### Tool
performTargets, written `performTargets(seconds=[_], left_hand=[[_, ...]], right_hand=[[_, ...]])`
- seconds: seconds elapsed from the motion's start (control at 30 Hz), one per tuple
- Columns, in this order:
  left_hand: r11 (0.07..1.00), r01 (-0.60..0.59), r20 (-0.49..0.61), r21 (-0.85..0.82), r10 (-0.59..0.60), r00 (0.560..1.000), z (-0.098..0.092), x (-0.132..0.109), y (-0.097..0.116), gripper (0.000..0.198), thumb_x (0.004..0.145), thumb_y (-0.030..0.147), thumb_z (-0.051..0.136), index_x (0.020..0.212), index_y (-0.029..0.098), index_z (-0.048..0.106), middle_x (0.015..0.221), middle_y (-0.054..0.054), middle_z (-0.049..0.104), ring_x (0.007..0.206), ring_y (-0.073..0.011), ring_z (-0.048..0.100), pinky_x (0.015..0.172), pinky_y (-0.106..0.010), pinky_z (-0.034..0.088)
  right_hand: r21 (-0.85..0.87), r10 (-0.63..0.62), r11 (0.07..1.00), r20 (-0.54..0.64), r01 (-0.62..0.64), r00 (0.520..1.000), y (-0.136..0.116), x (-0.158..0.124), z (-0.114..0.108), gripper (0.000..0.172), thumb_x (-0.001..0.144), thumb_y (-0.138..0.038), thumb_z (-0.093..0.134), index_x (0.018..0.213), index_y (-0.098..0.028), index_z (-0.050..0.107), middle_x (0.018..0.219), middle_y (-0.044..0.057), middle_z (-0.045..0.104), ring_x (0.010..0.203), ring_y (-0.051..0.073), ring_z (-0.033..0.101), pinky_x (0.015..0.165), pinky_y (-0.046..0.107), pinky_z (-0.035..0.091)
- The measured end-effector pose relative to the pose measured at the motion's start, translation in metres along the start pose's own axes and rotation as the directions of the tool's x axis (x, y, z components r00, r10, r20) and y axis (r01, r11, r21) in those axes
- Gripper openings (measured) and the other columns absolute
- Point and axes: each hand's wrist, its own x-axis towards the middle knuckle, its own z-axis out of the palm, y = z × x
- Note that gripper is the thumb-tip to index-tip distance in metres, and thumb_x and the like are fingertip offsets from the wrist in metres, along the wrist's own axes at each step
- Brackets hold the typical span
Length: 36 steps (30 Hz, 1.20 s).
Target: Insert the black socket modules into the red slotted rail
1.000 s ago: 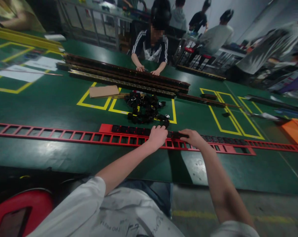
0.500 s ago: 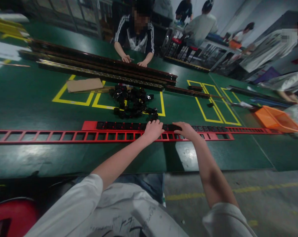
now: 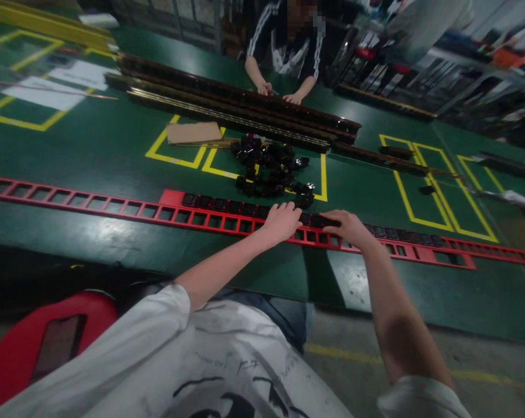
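Two long red ladder-like strips lie side by side across the green table. The rear red strip (image 3: 173,198) carries a row of square black blocks (image 3: 219,204) in its openings. The nearer red strip (image 3: 127,208) has open slots. My left hand (image 3: 283,222) rests over the row, its fingers slightly spread on the blocks; what lies beneath them is hidden. Just right of it, my right hand (image 3: 348,227) has thumb and forefinger around a dark block (image 3: 331,221) at the rear strip. A heap of loose black parts (image 3: 266,162) lies beyond my hands.
Long dark brown rails (image 3: 227,107) stretch across the table behind the heap. A cardboard piece (image 3: 193,133) lies left of it. Opposite, a person's hands (image 3: 292,98) are at the rails. A red stool (image 3: 14,342) with a phone-like dark object stands at lower left.
My view has turned and tilted, so the table and strips sit differently in the picture. Both hands stay at the row of blocks, with little visible movement along it.
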Motion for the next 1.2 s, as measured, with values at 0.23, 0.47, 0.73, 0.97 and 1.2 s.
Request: performTargets(seconds=[0.23,0.47,0.73,0.97,1.2], left_hand=[[0.997,0.063,-0.018,0.037,-0.062,0.998,-0.018,-0.032,-0.045,0.030,0.101,0.034,0.056,0.126,0.019,0.063,0.124,-0.011,0.065,0.118,-0.0278,0.059,0.108,-0.045,0.036],[0.983,0.166,-0.036,0.080,-0.163,0.986,-0.037,-0.066,-0.087,0.033,0.100,0.032,0.054,0.130,0.022,0.062,0.127,-0.011,0.065,0.124,-0.0317,0.054,0.114,-0.051,0.030],[0.977,0.113,-0.039,0.183,-0.108,0.993,-0.053,-0.102,-0.135,0.038,0.102,0.035,0.045,0.136,0.021,0.057,0.130,-0.012,0.064,0.122,-0.0312,0.054,0.108,-0.047,0.036],[0.958,0.187,-0.050,0.219,-0.180,0.982,-0.060,-0.103,-0.142,0.040,0.105,0.044,0.039,0.125,0.017,0.060,0.124,-0.014,0.064,0.117,-0.0325,0.056,0.107,-0.048,0.036],[0.977,0.089,-0.036,0.195,-0.084,0.996,-0.045,-0.088,-0.121,0.047,0.105,0.047,0.038,0.137,0.017,0.055,0.132,-0.014,0.063,0.122,-0.0320,0.054,0.107,-0.047,0.035]], right_hand=[[0.004,-0.065,0.998,0.005,0.065,0.998,-0.047,0.037,0.020,0.044,0.087,-0.034,0.073,0.127,-0.017,0.075,0.122,0.014,0.075,0.114,0.033,0.068,0.105,0.049,0.052],[0.015,-0.094,0.995,-0.014,0.094,0.995,-0.106,0.070,0.042,0.042,0.089,-0.036,0.072,0.128,-0.020,0.074,0.119,0.012,0.075,0.110,0.031,0.067,0.101,0.047,0.052],[-0.030,-0.098,0.995,-0.039,0.097,0.994,-0.163,0.098,0.059,0.041,0.090,-0.039,0.073,0.126,-0.018,0.075,0.117,0.012,0.074,0.109,0.031,0.064,0.098,0.045,0.052],[-0.058,-0.124,0.991,-0.041,0.121,0.991,-0.193,0.114,0.068,0.039,0.091,-0.039,0.072,0.123,-0.018,0.075,0.115,0.012,0.074,0.108,0.031,0.063,0.095,0.044,0.053],[-0.106,-0.205,0.973,0.002,0.204,0.979,-0.202,0.116,0.064,0.034,0.094,-0.030,0.067,0.126,-0.017,0.072,0.115,0.012,0.073,0.108,0.029,0.063,0.095,0.042,0.052]])
